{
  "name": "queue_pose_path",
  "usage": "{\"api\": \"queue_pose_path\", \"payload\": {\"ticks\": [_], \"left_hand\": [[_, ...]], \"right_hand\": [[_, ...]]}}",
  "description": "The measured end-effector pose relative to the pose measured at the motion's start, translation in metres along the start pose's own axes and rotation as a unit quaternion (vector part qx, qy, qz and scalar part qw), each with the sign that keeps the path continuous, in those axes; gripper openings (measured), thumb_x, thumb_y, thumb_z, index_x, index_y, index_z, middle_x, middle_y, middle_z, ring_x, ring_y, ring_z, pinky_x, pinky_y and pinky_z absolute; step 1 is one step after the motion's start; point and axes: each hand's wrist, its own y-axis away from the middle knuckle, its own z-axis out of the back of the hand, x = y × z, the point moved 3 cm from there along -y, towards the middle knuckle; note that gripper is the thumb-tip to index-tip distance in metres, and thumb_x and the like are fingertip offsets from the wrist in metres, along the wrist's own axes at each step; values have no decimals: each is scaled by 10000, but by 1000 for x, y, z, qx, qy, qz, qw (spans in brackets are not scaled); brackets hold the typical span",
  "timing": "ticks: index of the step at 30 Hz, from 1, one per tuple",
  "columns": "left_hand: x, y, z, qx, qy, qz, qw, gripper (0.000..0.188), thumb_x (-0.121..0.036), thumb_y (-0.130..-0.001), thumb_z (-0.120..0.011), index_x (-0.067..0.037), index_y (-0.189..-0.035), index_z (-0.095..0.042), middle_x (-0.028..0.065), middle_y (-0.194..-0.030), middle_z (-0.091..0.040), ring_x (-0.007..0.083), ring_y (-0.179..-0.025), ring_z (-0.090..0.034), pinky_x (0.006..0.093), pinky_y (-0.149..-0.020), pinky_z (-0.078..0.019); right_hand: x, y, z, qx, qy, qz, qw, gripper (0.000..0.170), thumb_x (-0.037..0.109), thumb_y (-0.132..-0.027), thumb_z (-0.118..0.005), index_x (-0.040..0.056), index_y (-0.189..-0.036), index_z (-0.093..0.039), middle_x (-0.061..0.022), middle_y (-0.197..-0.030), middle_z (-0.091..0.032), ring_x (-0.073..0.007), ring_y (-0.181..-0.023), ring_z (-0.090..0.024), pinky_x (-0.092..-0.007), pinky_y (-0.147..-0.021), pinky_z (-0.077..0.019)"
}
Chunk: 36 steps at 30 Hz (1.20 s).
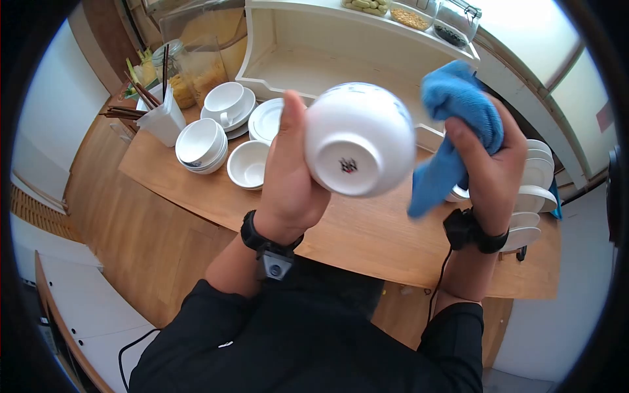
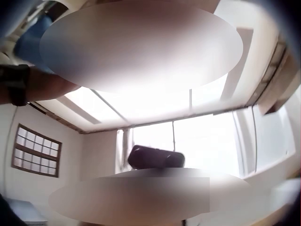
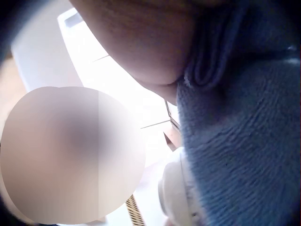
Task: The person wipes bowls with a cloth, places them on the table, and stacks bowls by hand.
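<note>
In the head view my left hand (image 1: 291, 177) grips a white bowl (image 1: 360, 131) by its side, thumb pointing up. The bowl is tipped so that its foot ring and a dark printed mark face the camera; a blue pattern runs near its far rim. To its right, my right hand (image 1: 495, 170) holds a bunched blue cloth (image 1: 452, 98), thumb pressed over it, with one end hanging down. A gap shows between cloth and bowl. The right wrist view has the cloth (image 3: 240, 141) large and close, with part of the bowl (image 3: 174, 188) beside it. Blurred patches hide much of the left wrist view.
On the wooden table (image 1: 380, 229) stand stacked bowls (image 1: 200, 144), a single bowl (image 1: 247, 164), a cup (image 1: 225, 101) on saucers and a white chopstick holder (image 1: 164, 121). Upright plates (image 1: 534, 173) line the right end. A white shelf (image 1: 314, 56) with jars on top stands behind.
</note>
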Motion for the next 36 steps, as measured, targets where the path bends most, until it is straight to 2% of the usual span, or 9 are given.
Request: {"api": "queue_pose_path", "payload": {"ticks": [2,3,6,8,14,22,26,32,36], "left_hand": [[5,1,7,-85,34,13,996,739,-627,-1117,-316,-4,-1404,-591,117,-1242,-717,214,-1167,-689,373,-1040,-544],[5,2,9,-104,25,23,994,777,-639,-1120,-254,7,-1383,-597,123,-1245,-716,218,-1186,-678,373,-1055,-530],[7,2,19,-92,-18,19,995,777,-623,-1129,-228,18,-1357,-603,131,-1246,-716,219,-1173,-683,371,-1041,-537],[4,5,18,-63,-23,32,997,755,-589,-1142,-187,11,-1441,-533,146,-1374,-650,239,-1275,-630,376,-1105,-497],[-1,26,-4,3,-338,38,940,869,-668,-1112,-161,43,-1370,-589,126,-1241,-697,183,-1159,-670,313,-1016,-525],[15,11,9,-61,70,116,989,841,-668,-1108,-261,60,-1405,-558,172,-1327,-690,236,-1211,-672,371,-1080,-514],[7,17,-7,-55,142,97,984,749,-616,-1126,-263,5,-1447,-533,158,-1418,-644,259,-1276,-646,429,-1135,-485],[-6,34,-25,-81,-2,-24,996,549,-462,-1141,-428,-8,-1437,-518,116,-1356,-655,201,-1225,-658,361,-1043,-538],[-14,41,-23,-81,-62,-78,992,484,-434,-1114,-548,-18,-1362,-551,85,-1248,-682,134,-1120,-664,310,-973,-542]], "right_hand": [[15,8,0,-143,140,172,965,370,101,-864,-823,5,-1214,-751,-137,-1065,-777,-214,-968,-735,-329,-871,-584],[22,14,0,-96,201,249,942,413,141,-917,-799,-17,-1289,-715,-175,-1199,-753,-247,-1096,-735,-438,-925,-610],[42,13,-39,79,240,460,852,361,85,-861,-781,21,-1216,-767,-185,-1231,-755,-308,-1068,-759,-421,-929,-619],[40,14,-58,79,260,452,850,362,86,-840,-774,21,-1196,-775,-177,-1223,-759,-313,-1046,-761,-413,-915,-620],[41,21,-57,188,243,364,879,440,121,-732,-751,38,-1162,-788,-167,-1193,-767,-332,-970,-772,-390,-825,-624],[34,11,-30,166,204,353,898,509,14,-670,-711,6,-1173,-789,-198,-1239,-760,-366,-1050,-770,-405,-913,-613],[41,14,-34,96,281,387,873,490,46,-684,-772,91,-1172,-799,-85,-1242,-773,-262,-897,-773,-344,-730,-618],[43,21,-47,8,329,506,797,349,158,-742,-823,104,-1087,-829,-32,-1177,-790,-205,-865,-757,-319,-718,-608],[42,23,-49,34,323,491,808,320,162,-764,-814,87,-1075,-823,-37,-1168,-791,-199,-881,-762,-311,-737,-612]]}}
